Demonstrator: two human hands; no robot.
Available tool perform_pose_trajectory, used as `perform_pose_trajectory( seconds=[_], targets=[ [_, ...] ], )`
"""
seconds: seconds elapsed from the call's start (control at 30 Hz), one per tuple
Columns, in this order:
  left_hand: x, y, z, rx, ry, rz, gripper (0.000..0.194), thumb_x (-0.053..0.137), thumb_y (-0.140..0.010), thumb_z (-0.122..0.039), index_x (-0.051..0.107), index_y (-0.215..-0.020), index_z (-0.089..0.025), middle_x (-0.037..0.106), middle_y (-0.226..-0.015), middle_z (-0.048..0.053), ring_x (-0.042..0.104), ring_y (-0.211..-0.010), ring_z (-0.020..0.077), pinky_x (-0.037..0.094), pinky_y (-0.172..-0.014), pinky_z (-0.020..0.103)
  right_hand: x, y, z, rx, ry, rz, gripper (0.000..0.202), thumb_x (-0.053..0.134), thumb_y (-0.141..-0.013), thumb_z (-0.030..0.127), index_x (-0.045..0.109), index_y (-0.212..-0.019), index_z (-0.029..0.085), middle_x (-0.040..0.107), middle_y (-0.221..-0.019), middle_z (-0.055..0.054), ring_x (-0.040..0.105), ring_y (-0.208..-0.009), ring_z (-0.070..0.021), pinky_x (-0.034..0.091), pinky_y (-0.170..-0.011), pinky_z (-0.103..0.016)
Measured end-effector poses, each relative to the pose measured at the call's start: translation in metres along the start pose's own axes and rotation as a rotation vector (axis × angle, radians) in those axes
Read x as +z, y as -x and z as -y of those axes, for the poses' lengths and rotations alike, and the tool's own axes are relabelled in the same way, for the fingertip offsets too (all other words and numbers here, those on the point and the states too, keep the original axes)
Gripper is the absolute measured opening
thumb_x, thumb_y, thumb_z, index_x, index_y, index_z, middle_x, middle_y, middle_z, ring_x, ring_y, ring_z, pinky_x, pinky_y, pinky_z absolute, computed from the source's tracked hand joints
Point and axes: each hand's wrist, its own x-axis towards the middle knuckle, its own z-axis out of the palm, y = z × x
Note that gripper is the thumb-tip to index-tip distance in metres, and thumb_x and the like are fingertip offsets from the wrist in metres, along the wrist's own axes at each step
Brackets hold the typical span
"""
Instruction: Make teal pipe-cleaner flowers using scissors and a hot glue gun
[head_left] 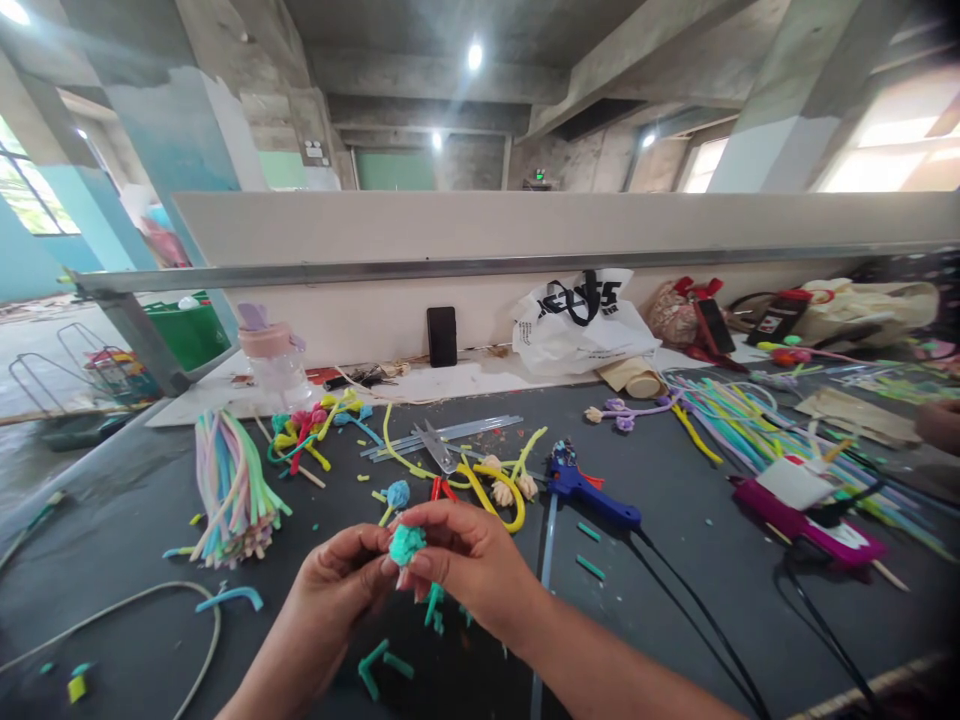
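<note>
Between my two hands, just above the dark table, is a small teal fuzzy ball [407, 545] that looks made of pipe cleaner. My left hand [341, 570] pinches it from the left side. The fingers of my right hand [469, 560] curl over its top and right side. Cut teal pipe cleaner pieces [382, 665] lie below the hands. Right of them rests a blue glue gun [592, 492] with a clear glue stick in it. Scissors with yellow handles [480, 480] lie just beyond my hands, beside a blue fuzzy ball [397, 494].
A bundle of pastel pipe cleaners [232, 490] lies left, near a pink-lidded bottle [271, 355]. A phone [442, 337] leans on the back panel beside a white bag [577, 320]. Black cords [697, 610] cross the right side, near a magenta box [810, 520]. Another person's hand [939, 428] shows far right.
</note>
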Motion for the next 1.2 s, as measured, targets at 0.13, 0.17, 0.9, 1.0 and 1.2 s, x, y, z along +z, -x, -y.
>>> perform_pose_trajectory(
  seconds=[0.13, 0.17, 0.9, 1.0, 1.2],
  targets=[
    [-0.003, 0.0, 0.007, 0.131, -0.093, -0.027, 0.021, 0.076, -0.063, -0.032, 0.067, -0.064, -0.013, 0.055, -0.053, -0.002, 0.044, -0.048, 0.0069, 0.032, -0.045, 0.018, 0.002, -0.001, -0.003, 0.003, -0.054, -0.016, 0.029, 0.078, -0.064, 0.028, 0.063, -0.085, 0.017, 0.065, -0.067, 0.001, 0.063, -0.057, -0.0105, 0.05, -0.049, -0.019],
    [-0.002, 0.0, 0.008, 0.15, -0.105, -0.034, 0.021, 0.075, -0.064, -0.032, 0.066, -0.063, -0.013, 0.055, -0.053, -0.002, 0.042, -0.048, 0.0067, 0.031, -0.045, 0.018, 0.002, -0.001, -0.004, -0.001, -0.067, -0.021, 0.029, 0.078, -0.063, 0.028, 0.062, -0.084, 0.017, 0.065, -0.069, 0.001, 0.064, -0.057, -0.0106, 0.05, -0.048, -0.019],
    [-0.018, 0.004, -0.005, -0.157, -0.144, 0.217, 0.031, 0.072, -0.067, -0.043, 0.061, -0.066, -0.014, 0.045, -0.042, -0.005, 0.03, -0.037, 0.0031, 0.019, -0.038, 0.016, -0.007, 0.002, 0.027, -0.415, 0.651, 0.101, 0.017, 0.065, -0.079, 0.029, 0.072, -0.083, 0.014, 0.067, -0.076, -0.007, 0.061, -0.072, -0.0138, 0.048, -0.066, -0.024],
    [-0.019, 0.004, -0.003, -0.192, -0.223, 0.236, 0.029, 0.07, -0.068, -0.042, 0.061, -0.066, -0.015, 0.043, -0.039, -0.007, 0.027, -0.034, 0.0028, 0.015, -0.035, 0.016, -0.008, 0.001, 0.025, -0.396, 0.683, 0.126, 0.019, 0.068, -0.076, 0.032, 0.073, -0.08, 0.014, 0.069, -0.072, -0.007, 0.062, -0.069, -0.0142, 0.048, -0.064, -0.023],
    [-0.015, 0.005, -0.009, -0.187, -0.253, 0.239, 0.031, 0.071, -0.067, -0.042, 0.058, -0.062, -0.014, 0.043, -0.041, -0.006, 0.03, -0.037, 0.0032, 0.017, -0.038, 0.017, -0.008, 0.001, 0.022, -0.261, 0.663, 0.142, 0.021, 0.068, -0.075, 0.035, 0.073, -0.074, 0.014, 0.069, -0.07, -0.007, 0.063, -0.066, -0.0141, 0.048, -0.062, -0.023]
  ],
)
